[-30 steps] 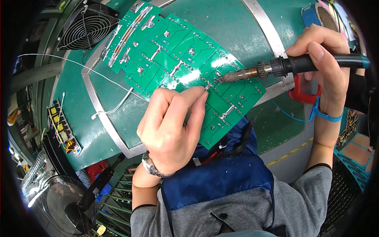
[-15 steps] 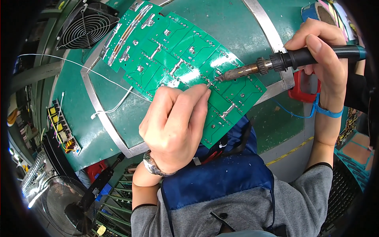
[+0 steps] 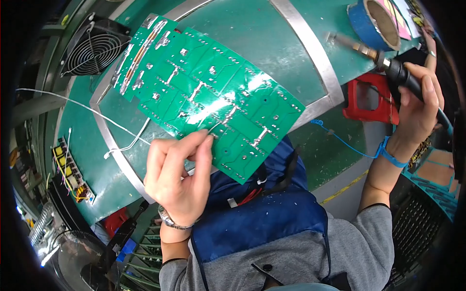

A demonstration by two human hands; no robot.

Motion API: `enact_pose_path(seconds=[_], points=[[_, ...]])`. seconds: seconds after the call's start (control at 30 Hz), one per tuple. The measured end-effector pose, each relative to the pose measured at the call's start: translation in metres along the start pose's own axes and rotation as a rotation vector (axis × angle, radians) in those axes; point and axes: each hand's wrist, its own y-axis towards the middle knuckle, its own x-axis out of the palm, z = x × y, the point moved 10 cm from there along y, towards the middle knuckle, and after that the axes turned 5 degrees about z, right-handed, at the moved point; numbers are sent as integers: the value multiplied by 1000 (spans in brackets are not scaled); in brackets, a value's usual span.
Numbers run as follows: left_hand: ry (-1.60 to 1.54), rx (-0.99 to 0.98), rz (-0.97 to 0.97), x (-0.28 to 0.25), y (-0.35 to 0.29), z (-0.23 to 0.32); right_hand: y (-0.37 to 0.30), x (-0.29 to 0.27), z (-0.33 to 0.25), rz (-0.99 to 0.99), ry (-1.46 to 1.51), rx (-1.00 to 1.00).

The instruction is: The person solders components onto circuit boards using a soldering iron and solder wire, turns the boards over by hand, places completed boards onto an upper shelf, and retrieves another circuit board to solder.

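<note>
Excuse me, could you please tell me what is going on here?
A person holds a soldering iron in the right hand, its tip clear of the green board. The left hand pinches what looks like a thin strand over it. The board appears to overhang the bench.

Two circuit boards (image 3: 206,97) (image 3: 69,169), one soldering iron (image 3: 399,72), two fans (image 3: 94,52) (image 3: 73,257) and one tape roll (image 3: 363,24) show.

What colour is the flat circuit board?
The flat circuit board is green, best seen in the head view.
</note>
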Motion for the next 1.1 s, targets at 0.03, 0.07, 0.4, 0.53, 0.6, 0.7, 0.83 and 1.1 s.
enact_pose_path(seconds=[0.03, 0.07, 0.4, 0.53, 0.6, 0.7, 0.83, 1.1], points=[[8, -11, 1, 0, -3, -3, -3, -16, -1, 137, -116, -38], [-17, 12, 11, 1, -4, -4, -8, -30, -3, 272, -230, -77], [-19, 27, 42, -13, -16, -1, -11, -51, 8, 381, -716, -394], [-10, 23, 47, -15, -24, -5, -13, -50, 7, 385, -722, -411], [-23, 3, 60, -17, -27, -9, -15, -49, 7, 387, -707, -415], [-11, 14, 63, -20, -27, -9, -16, -43, 6, 371, -730, -320], [-13, 17, 83, -27, -26, -11, -28, -37, -11, 424, -581, -280], [102, -13, 211, -62, -24, -46, -75, 41, -15, 263, -253, -43]])
